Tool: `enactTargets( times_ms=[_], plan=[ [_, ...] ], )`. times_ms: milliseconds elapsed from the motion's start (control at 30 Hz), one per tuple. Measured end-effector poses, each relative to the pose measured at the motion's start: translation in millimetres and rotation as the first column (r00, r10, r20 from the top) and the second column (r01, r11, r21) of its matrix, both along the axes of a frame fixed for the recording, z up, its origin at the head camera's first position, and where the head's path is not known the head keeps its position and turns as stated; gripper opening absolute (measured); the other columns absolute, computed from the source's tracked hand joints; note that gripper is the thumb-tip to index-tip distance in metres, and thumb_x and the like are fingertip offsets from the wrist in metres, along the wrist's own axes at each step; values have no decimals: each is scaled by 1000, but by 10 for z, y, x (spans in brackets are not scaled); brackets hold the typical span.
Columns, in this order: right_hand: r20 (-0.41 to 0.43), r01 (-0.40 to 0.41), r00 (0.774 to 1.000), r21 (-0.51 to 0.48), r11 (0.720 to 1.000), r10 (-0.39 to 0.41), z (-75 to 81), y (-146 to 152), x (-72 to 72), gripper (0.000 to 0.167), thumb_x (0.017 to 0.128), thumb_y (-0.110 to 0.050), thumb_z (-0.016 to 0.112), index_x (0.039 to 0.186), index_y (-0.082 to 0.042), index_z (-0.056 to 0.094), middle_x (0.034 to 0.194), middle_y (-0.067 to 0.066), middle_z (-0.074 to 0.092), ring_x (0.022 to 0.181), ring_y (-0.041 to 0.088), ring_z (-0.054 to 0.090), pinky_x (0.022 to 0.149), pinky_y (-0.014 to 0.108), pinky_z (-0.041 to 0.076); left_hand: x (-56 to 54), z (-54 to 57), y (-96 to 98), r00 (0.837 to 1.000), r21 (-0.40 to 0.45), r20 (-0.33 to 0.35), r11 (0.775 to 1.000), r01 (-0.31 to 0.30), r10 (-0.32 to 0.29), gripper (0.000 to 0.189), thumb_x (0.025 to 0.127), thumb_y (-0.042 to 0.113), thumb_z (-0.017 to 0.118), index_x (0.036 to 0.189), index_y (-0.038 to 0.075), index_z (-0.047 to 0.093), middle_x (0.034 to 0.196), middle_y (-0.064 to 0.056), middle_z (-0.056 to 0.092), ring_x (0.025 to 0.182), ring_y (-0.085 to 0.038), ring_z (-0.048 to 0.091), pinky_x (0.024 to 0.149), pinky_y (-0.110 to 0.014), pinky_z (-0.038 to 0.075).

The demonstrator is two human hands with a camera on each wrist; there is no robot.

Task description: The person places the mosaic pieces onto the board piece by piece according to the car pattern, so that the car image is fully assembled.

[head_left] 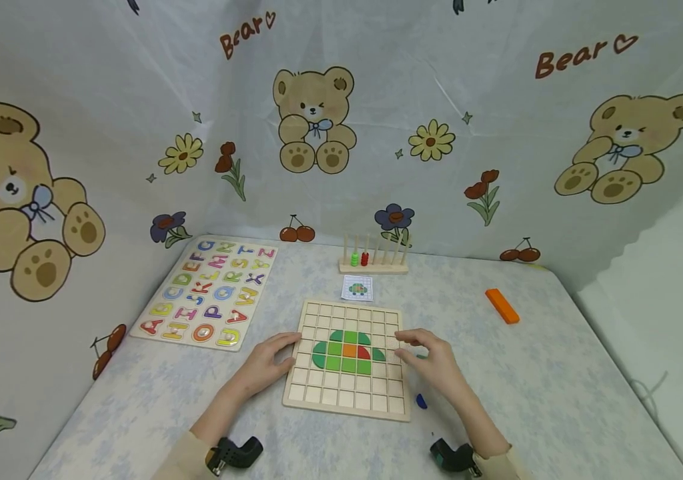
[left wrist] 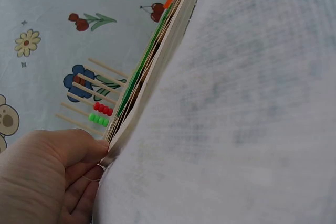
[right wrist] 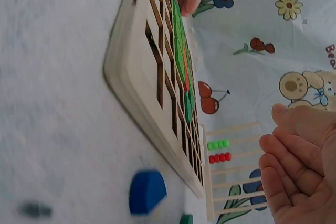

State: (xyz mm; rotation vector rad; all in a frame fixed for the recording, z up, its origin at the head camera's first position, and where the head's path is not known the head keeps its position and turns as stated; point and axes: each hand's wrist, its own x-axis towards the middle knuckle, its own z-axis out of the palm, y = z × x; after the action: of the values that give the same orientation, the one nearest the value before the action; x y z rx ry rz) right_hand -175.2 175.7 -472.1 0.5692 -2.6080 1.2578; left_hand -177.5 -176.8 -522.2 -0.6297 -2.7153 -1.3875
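Observation:
A square wooden grid board (head_left: 314, 393) lies on the table, holding green, orange and red pieces grouped in its middle. My left hand (head_left: 268, 362) rests at the board's left edge, thumb and fingertips right at its side; the left wrist view shows that thumb (left wrist: 86, 148) at the rim. Beside the right edge hovers my right hand (head_left: 434, 360), with relaxed fingers, a gap between thumb and index finger, and nothing held. Just off the board's right side lies a blue quarter-round piece (right wrist: 147, 191). A green piece (right wrist: 186, 219) peeks in near it, partly hidden by the right hand in the head view.
Behind the board lies a small pattern card (head_left: 357, 288), then a peg rack (head_left: 374, 268) with green and red beads. A letter board (head_left: 206, 297) lies at the left, an orange bar (head_left: 502, 306) at the right. A bear-print cloth (head_left: 377, 187) hangs behind.

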Motion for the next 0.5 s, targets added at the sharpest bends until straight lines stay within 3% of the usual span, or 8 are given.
enactTargets(
  times_ms=[267, 500],
  plan=[
    [39, 148, 988, 87, 985, -151, -25, 354, 20, 34, 84, -17, 73, 116, -9, 66, 112, 5, 64, 100, 26, 57, 84, 48, 49, -1, -5, 0, 1000, 0, 0, 1000, -1, 1, 47, 88, 10, 66, 133, 6, 54, 136, -7, 50, 129, -26, 41, 105, -44, 34],
    [38, 210, 975, 147, 967, -218, -106, 483, 54, 32, 84, -14, 73, 114, -5, 66, 109, 8, 65, 98, 28, 58, 82, 46, 51, 4, 4, 4, 1000, -8, 4, 1000, -10, 10, 47, 88, 10, 66, 134, 6, 53, 136, -7, 50, 129, -26, 41, 105, -44, 34]
  ],
)
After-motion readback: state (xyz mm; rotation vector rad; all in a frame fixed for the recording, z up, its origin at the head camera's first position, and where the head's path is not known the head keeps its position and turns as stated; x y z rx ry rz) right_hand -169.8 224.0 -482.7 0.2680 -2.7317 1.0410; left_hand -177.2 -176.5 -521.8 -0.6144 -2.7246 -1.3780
